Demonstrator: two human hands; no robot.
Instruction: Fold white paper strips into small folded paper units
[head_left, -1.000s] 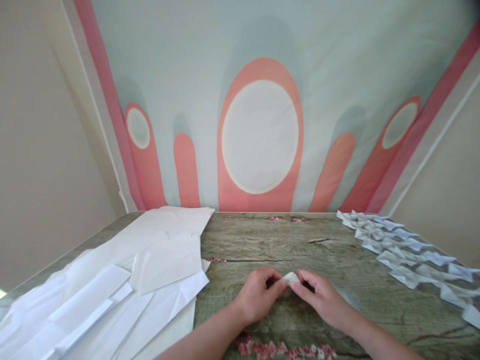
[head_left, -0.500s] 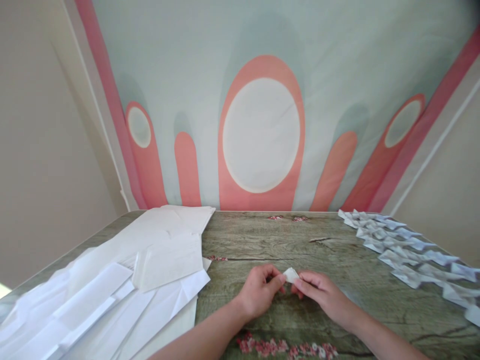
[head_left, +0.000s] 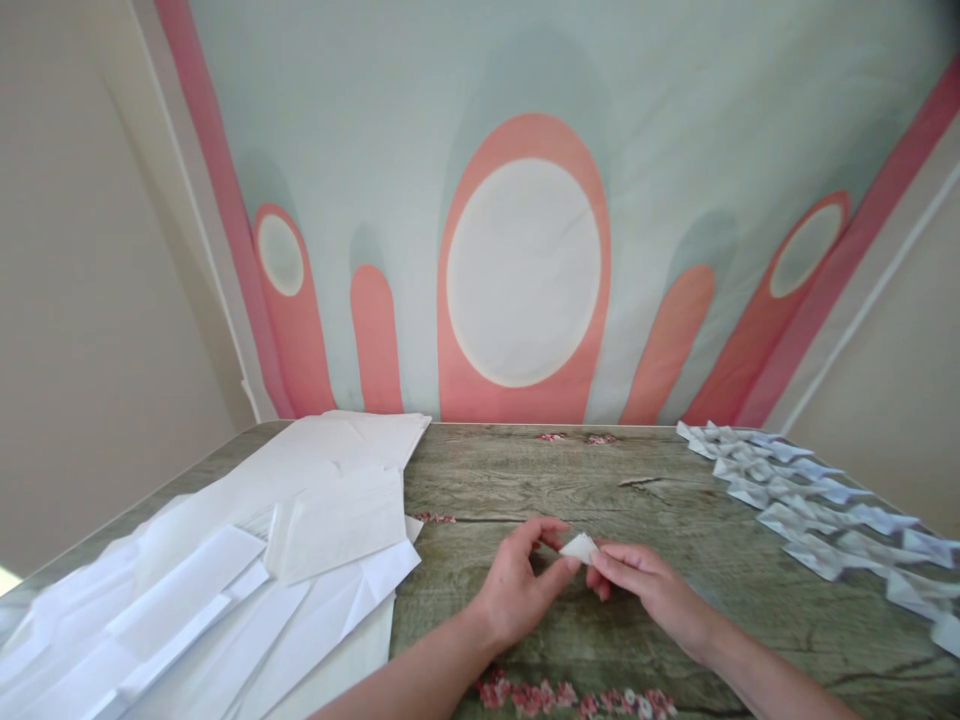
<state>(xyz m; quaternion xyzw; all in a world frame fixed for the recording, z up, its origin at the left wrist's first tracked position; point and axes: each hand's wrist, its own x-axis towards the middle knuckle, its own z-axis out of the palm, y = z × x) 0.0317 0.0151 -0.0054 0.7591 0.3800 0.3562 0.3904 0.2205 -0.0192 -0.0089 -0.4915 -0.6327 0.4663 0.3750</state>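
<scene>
A small folded piece of white paper (head_left: 580, 547) is pinched between both hands just above the wood-grain table (head_left: 525, 480). My left hand (head_left: 517, 585) grips its left side with thumb and fingers, index finger raised above it. On the paper's right side, my right hand (head_left: 645, 585) holds it with the fingers closed around its edge.
A pile of large white paper sheets (head_left: 247, 560) covers the table's left part. Several small folded paper pieces (head_left: 810, 500) lie in rows along the right side. A wall hanging with pink arches and white ovals (head_left: 525, 270) stands behind the table.
Both hands have lifted the paper piece slightly and turned it. The left index finger has risen off the paper, and the right fingers have drawn in.
</scene>
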